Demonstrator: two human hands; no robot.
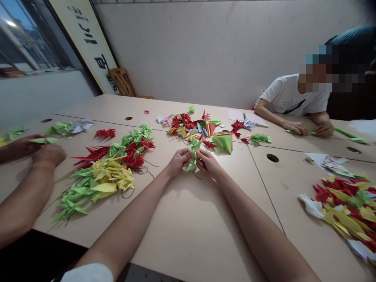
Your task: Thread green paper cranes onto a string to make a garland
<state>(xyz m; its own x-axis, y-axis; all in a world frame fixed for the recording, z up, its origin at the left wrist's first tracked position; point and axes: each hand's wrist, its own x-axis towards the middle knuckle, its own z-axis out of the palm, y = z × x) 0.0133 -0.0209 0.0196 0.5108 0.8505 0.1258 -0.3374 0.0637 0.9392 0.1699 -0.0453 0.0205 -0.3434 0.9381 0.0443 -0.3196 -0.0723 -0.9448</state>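
- Watching from the head camera: my left hand and right hand are close together above the pale table.
- Grip: both hands are clenched, fingertips pinching a small bunch of green paper cranes. Neither has released it.
- Position: the bunch sits between the hands, a little above the table. Its long axis points away from me, with the near end leaning toward the left hand. Neither hand is clearly nearer.
- A dark thread trails from the bunch down toward the table, on the right-hand side.
- Left of my left hand: a heap of strung red, yellow and green cranes.
- Ahead: a mixed pile of red and yellow cranes.
- Far side, right: a co-worker's hands are on a green paper strip.
- Near side, left: another person's hands are at a green crane.
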